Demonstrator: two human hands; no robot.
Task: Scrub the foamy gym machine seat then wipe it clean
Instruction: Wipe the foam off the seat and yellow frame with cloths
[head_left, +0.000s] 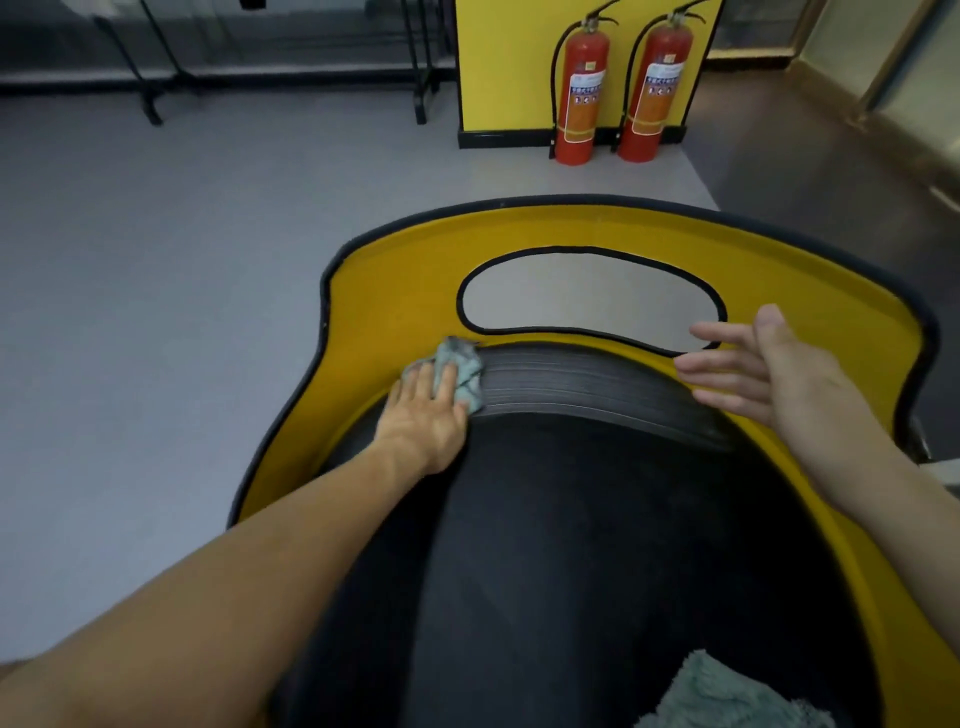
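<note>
The black padded seat (597, 519) fills the lower middle, set in a yellow shell (395, 291) with a black rim and an oval cut-out. My left hand (426, 421) presses a small pale green cloth (460, 371) against the seat's upper left edge, fingers laid flat over it. My right hand (769, 374) hovers with straight, spread fingers above the seat's upper right edge and holds nothing. A streaked, smeared band (587, 382) runs along the seat's far edge between the two hands.
A fluffy grey-green towel (727, 696) lies on the seat at the bottom right. Two red fire extinguishers (582, 93) stand against a yellow pillar beyond the seat. Grey floor spreads to the left, with black machine legs (150, 98) at the back.
</note>
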